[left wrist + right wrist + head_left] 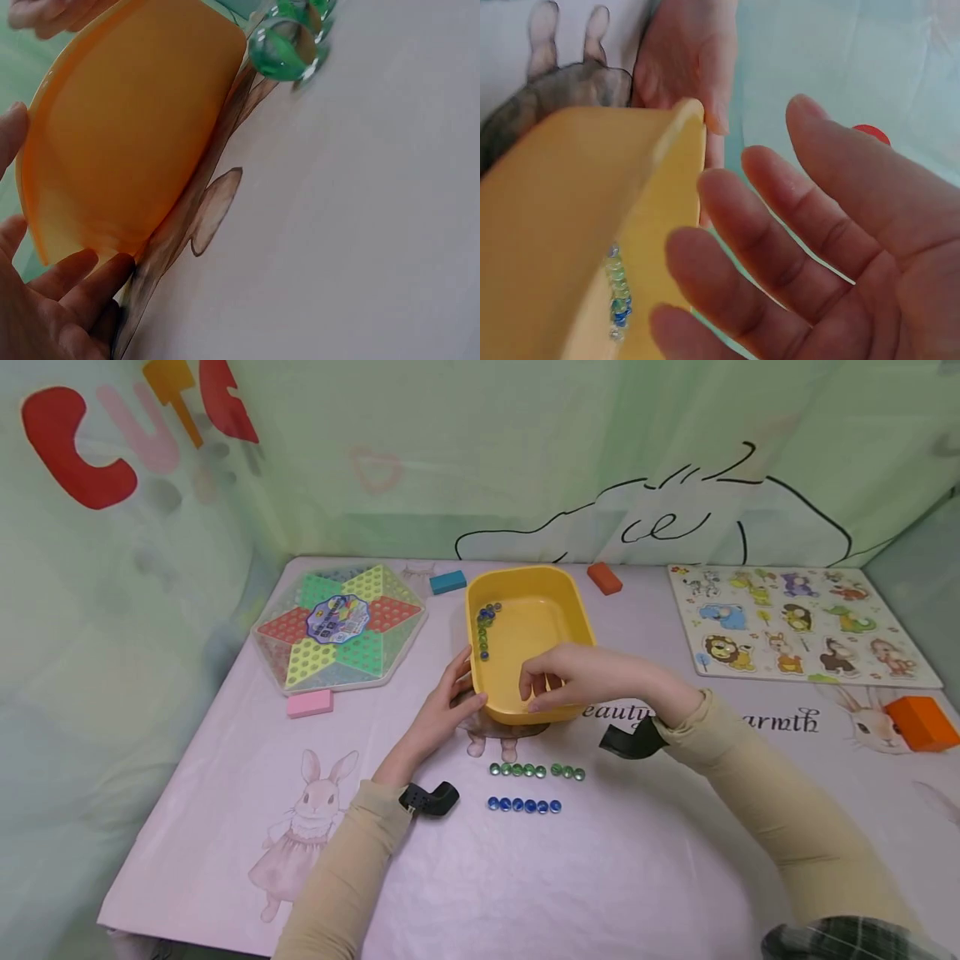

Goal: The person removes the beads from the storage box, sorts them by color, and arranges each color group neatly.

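I have the right hand (562,675) over the yellow basin (540,618), fingers apart, empty; the left hand (437,708) touches its wall, fingers parted. Loose marbles (483,643) lie inside, left of the right fingers, marble rows (517,805) nearer me. I judge this a reach, calling for a pinch.

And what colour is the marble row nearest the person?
That marble row is blue; the head view shows it best.

Left forearm (348,877): slants inward from near left;
Left hand (438,712): thumb and fingers spread;
Right forearm (780,818): angles in from near right;
Right hand (573,672): fingers loosely bent, thumb apart
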Motion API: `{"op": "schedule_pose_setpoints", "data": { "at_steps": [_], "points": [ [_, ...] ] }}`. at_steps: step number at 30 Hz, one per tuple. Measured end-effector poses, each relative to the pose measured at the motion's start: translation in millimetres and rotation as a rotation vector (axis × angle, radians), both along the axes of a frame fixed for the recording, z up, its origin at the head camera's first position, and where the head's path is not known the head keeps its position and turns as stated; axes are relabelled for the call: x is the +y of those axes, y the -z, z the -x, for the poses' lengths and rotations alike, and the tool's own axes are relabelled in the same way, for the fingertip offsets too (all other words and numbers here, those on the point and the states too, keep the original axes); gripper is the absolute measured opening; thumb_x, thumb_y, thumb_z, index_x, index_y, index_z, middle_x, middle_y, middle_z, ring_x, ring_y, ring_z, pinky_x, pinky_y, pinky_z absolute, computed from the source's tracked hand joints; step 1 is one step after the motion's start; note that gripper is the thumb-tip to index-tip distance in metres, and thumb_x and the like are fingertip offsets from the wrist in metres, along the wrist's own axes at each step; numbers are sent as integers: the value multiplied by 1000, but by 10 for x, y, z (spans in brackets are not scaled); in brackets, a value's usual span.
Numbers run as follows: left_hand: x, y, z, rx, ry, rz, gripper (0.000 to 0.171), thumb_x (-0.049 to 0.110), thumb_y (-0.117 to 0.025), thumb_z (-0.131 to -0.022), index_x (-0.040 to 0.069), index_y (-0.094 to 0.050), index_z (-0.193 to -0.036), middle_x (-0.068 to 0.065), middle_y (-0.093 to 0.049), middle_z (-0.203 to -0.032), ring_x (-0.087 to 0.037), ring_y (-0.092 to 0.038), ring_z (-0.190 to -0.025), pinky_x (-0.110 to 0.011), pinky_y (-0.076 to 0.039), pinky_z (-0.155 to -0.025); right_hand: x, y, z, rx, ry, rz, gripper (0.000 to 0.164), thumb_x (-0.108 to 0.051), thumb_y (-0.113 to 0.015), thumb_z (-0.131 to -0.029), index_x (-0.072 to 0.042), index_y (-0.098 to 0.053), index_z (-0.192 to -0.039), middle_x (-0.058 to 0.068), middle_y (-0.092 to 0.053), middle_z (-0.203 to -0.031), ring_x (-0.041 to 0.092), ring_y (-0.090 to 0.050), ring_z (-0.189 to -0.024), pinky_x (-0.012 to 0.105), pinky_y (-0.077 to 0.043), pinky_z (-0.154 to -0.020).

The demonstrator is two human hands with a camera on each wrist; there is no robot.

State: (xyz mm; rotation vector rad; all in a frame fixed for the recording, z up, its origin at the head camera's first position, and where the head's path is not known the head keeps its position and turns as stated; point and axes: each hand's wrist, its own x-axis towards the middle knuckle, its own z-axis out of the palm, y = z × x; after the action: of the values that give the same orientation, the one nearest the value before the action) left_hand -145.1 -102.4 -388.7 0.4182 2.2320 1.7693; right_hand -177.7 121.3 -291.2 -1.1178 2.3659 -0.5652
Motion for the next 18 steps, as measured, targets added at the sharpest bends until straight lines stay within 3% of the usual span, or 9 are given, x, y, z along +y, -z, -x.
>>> {"op": "schedule_pose_setpoints", "data": {
  "at_steps": [9,18],
  "points": [
    [-6,-21,1,7,12,5,71,20,-52,-95,19,-8,-150,-15,-22,-151,-30,-34,-134,-44,-29,-109,-254,-15,303,48,77,-23,13,-20,-67,-85,-11,-61,-93,1,-57,-78,16,-50,-73,27,-42,-66],
    [-20,-19,6,9,18,1,71,20,-52,-95,19,-7,-150,-14,-21,-152,-30,-35,-133,-43,-30,-108,-411,144,613,79,150,-73,13,-21,-66,-86,-12,-64,-95,3,-59,-83,18,-52,-75,27,-44,-66]
  ]
}}
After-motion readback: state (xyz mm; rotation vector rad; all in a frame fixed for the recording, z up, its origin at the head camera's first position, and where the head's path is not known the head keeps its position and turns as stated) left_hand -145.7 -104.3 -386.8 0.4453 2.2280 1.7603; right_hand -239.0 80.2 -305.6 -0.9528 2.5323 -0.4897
